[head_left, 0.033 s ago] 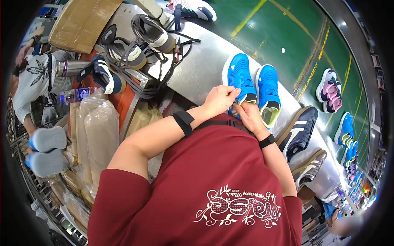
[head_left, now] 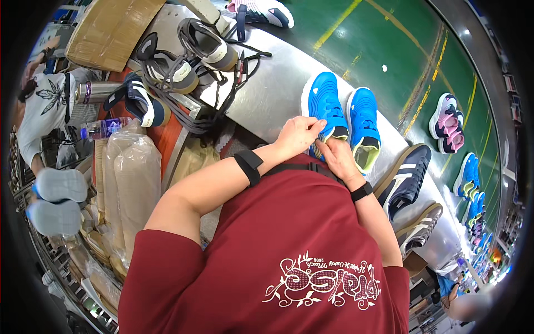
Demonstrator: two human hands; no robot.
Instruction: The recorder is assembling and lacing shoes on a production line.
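A pair of bright blue sneakers stands on the metal bench in front of me, heels toward me. At the collar of the left blue sneaker (head_left: 324, 100), my left hand (head_left: 299, 135) is closed, thumb and finger pinched against its side. My right hand (head_left: 339, 158) has its fingers curled over the heel of that same sneaker, close beside the left. Both sets of fingertips partly cover the heel opening. The right blue sneaker (head_left: 364, 119) stands alongside, its lime lining showing, apart from my left hand.
The metal bench (head_left: 278, 72) carries dark striped shoes (head_left: 410, 177) at right and grey shoes with laces (head_left: 208, 47) at left. A cardboard box (head_left: 108, 33), a bottle (head_left: 103, 129) and wrapped bundles (head_left: 136, 178) crowd the left. There, another person holds pale soles (head_left: 58, 186). Shoes line the green surface (head_left: 400, 50).
The pale soles at the left, held by the other person, have shifted slightly left and up. My hands and the blue sneakers show no clear movement.
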